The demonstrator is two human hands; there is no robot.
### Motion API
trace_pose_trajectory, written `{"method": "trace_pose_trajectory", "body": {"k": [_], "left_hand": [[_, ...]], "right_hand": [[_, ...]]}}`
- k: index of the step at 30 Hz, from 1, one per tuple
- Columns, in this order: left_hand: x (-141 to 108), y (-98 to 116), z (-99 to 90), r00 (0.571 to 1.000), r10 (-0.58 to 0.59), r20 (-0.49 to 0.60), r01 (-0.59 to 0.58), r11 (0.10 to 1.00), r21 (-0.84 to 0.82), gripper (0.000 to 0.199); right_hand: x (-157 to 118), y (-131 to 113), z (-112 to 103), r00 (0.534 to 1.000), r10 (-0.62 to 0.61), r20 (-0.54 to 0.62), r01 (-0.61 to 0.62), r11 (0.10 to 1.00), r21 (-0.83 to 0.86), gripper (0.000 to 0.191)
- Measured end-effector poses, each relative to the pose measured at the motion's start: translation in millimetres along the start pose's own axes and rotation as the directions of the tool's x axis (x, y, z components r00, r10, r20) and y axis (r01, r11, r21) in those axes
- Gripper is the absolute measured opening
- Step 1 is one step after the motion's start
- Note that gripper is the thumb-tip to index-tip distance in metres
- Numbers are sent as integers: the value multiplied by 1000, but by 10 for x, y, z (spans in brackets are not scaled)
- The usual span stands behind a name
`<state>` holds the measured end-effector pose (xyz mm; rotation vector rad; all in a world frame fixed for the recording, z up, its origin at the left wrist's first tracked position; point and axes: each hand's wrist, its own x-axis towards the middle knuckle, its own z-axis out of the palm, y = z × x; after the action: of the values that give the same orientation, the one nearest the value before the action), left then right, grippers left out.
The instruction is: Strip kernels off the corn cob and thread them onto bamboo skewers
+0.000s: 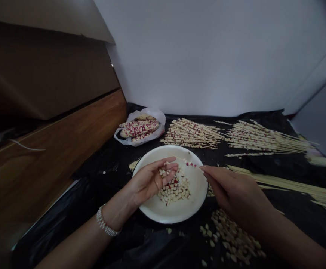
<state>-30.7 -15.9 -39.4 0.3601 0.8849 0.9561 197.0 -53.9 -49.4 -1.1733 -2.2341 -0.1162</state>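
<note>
cupped open and palm up, the left grip (151, 177) carries a few loose kernels (164, 172) on its fingers, above the left part of a white bowl (199, 194). beyond it, speckled red-and-white cobs (137, 130) lie in a thin plastic bag (162, 116), and their kernels look to be mostly still on. inside the bowl sits a heap of picked kernels (178, 192), pale with a few red ones, so plenty seem left to thread. over the bowl's right half is the skewer being worked on (191, 164), with only a short run of red and white pieces on it; i'd judge it barely begun. behind the bowl lies a bundle of filled skewers (185, 132), apparently done. next comes the right grip (230, 186), fingertips pinched on the skewer's right end. near its wrist, a scatter of brownish bits (237, 237) lies on the black sheet (151, 246) (seeds or kernels, i cannot tell which). further right, a second pile of filled skewers (255, 136) rests behind a sheaf of bare sticks (286, 183). judging by those two piles, much is finished, yet the unfilled sticks suggest many more remain.
</note>
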Motion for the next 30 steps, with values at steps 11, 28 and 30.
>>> {"method": "trace_pose_trajectory", "body": {"k": [11,28,30], "left_hand": [[19,-13,-46,997,73,-7,-73,997,8,21],[19,25,-53,975,198,-97,-199,980,-2,19],[18,20,-58,974,206,-94,-206,979,10,17]], "right_hand": [[9,-13,-23,1000,-7,-6,7,1000,7,24],[32,-38,-44,999,-36,34,38,998,-40,27],[32,-44,-43,999,-35,42,37,998,-42,28]]}}
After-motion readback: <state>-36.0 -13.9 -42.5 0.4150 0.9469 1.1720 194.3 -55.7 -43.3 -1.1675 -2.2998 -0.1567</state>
